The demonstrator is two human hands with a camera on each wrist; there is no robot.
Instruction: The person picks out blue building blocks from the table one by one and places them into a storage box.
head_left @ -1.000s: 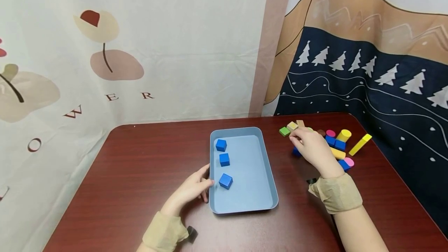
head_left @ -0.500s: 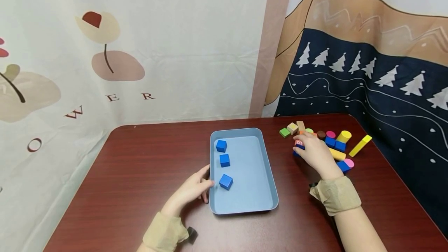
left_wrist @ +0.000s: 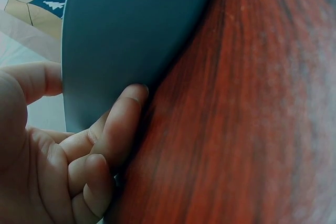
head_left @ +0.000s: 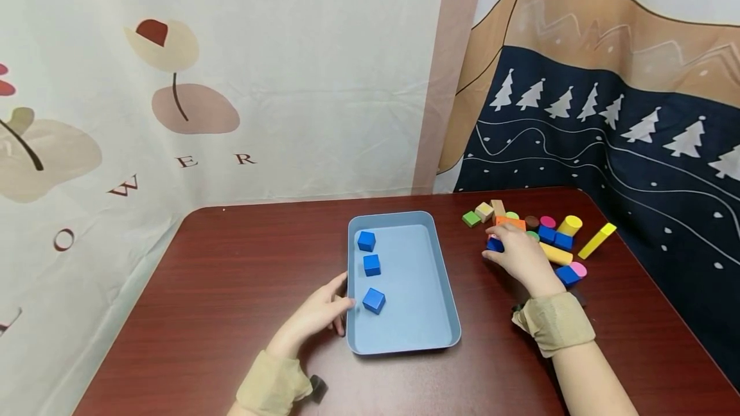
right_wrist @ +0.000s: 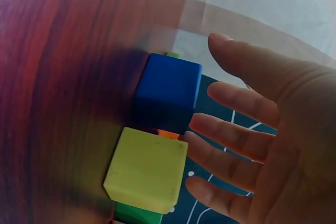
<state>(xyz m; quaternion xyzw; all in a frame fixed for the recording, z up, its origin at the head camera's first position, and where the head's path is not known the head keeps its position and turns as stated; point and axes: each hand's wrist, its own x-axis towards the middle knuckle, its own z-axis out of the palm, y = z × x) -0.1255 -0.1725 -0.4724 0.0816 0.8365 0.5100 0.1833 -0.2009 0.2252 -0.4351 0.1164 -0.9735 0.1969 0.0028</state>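
Observation:
In the head view, a blue tray lies mid-table with blue cubes along its left side. My left hand holds the tray's left rim, thumb over the edge and fingers against the outer wall. My right hand is spread at the near left of a pile of coloured blocks, beside a dark blue block. The right wrist view has that blue block in front of the thumb and fingertips, with no grip on it. A yellow block sits next to it.
Around the right hand lie an orange block, a yellow cylinder, blue blocks, a yellow stick and a green block. The brown table meets printed curtains at its back.
My right hand has come down and slightly nearer, from above the pale and green blocks to the dark blue block, its thumb and fingers now apart. The left hand and tray have stayed put.

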